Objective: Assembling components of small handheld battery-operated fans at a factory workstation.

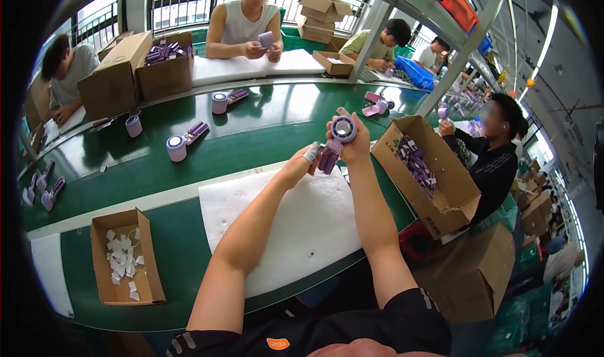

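Open foam pad (296,225), carton (440,187) rightward

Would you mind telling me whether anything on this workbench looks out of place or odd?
Nothing stands out. The left hand and right hand hold a purple handheld fan above the white foam pad. White slips sit inside the small cardboard tray, and other fans lie on the green belt.
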